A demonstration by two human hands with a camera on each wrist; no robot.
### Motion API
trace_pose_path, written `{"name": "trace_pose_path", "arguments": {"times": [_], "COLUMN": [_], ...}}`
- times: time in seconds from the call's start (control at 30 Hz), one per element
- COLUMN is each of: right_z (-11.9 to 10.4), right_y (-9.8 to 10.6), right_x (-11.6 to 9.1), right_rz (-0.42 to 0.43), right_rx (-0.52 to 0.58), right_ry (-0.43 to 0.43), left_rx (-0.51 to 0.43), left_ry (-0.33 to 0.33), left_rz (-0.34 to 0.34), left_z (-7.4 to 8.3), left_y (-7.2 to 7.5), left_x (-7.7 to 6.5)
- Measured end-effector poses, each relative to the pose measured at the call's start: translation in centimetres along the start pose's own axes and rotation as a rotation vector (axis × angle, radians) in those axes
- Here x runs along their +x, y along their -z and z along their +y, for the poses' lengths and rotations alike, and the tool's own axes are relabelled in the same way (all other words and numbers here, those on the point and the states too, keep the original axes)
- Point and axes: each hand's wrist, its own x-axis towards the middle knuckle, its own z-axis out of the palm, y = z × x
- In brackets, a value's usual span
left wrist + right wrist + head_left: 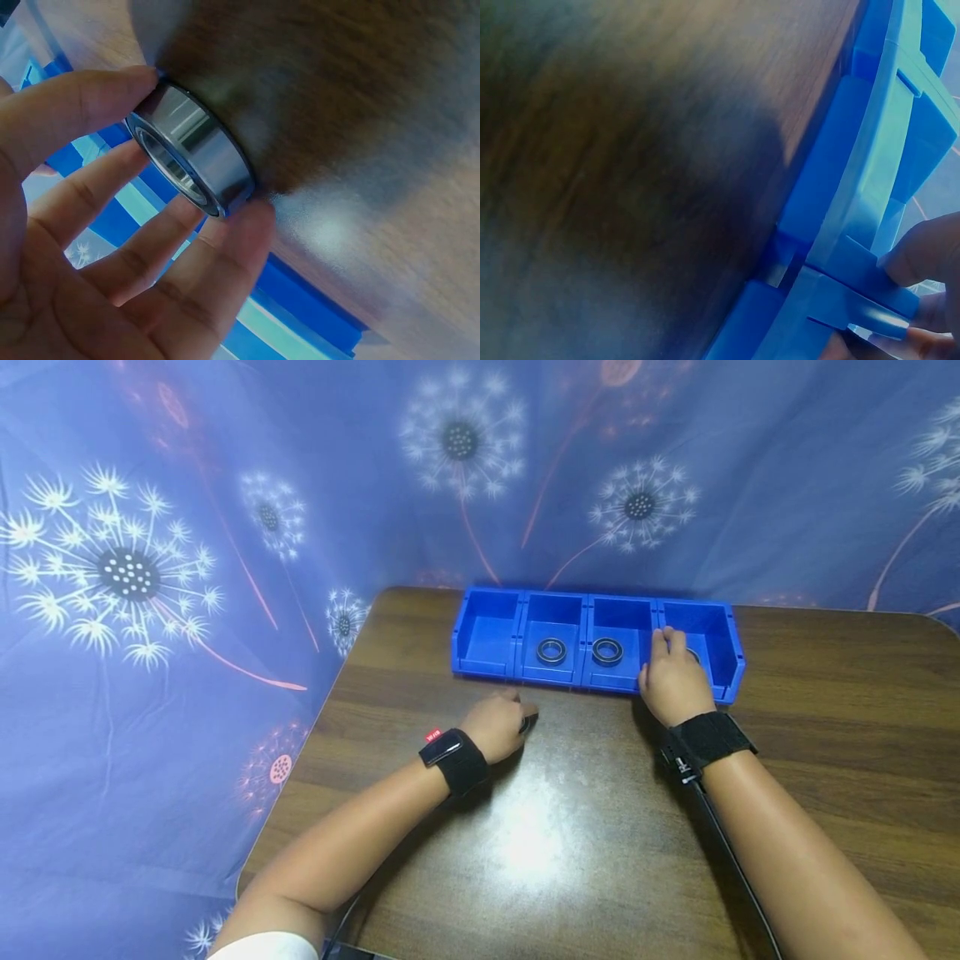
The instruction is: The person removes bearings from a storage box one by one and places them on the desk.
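Observation:
My left hand (497, 727) is just in front of the blue bin row, over the table. Between thumb and fingers it pinches a metal ball bearing (196, 150) with dark edges, tilted in the left wrist view. My right hand (677, 681) reaches into the right end of the blue bin row (551, 679), by the divider of the two rightmost compartments. Its fingers look extended, with the thumb (911, 259) beside the divider. Another bearing (694, 655) shows partly behind this hand in the rightmost compartment. The fingertips' contact with it is hidden.
One bearing (551, 651) lies in the second compartment from the left, another bearing (607, 651) in the third. The brown wooden table (600, 860) extends around the bins. Behind it hangs a blue cloth (337, 460) with dandelion prints. Cables run along both forearms.

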Motion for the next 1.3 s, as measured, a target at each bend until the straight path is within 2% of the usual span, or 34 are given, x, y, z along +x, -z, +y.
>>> {"name": "trace_pose_path", "arguments": {"times": [0.13,0.3,0.5,0.63,0.77,0.93,1.03,1.17,1.3], "right_z": [0.0,-0.1,0.1,0.1,0.2,-0.1,-0.3,-0.4,-0.5], "right_y": [0.0,-0.2,-0.4,-0.4,-0.3,-1.9,-3.1,-4.7,-6.2], "right_x": [0.0,0.1,0.3,0.3,0.1,0.7,1.4,2.4,3.3], "right_rz": [0.010,0.041,0.056,0.059,0.068,0.080,0.086,0.086,0.104], "right_rx": [-0.001,-0.002,0.008,0.008,0.011,0.028,0.047,0.079,0.107], "right_ry": [0.002,0.016,0.028,0.040,0.046,0.065,0.082,0.095,0.118], "left_rx": [0.001,-0.069,-0.173,-0.169,-0.111,-0.021,0.033,0.054,0.066], "left_ry": [0.032,0.041,0.093,0.136,0.174,0.198,0.194,0.198,0.204], "left_rz": [-0.010,0.057,0.104,0.082,-0.009,-0.102,-0.100,-0.078,-0.067], "left_z": [-0.1,0.0,0.5,0.7,0.9,-0.1,-1.2,-2.8,-3.9], "left_y": [0.6,3.2,6.6,7.4,6.8,4.5,3.0,1.4,1.3], "left_x": [0.3,1.7,6.2,9.9,12.9,14.9,15.7,16.4,16.7]}}
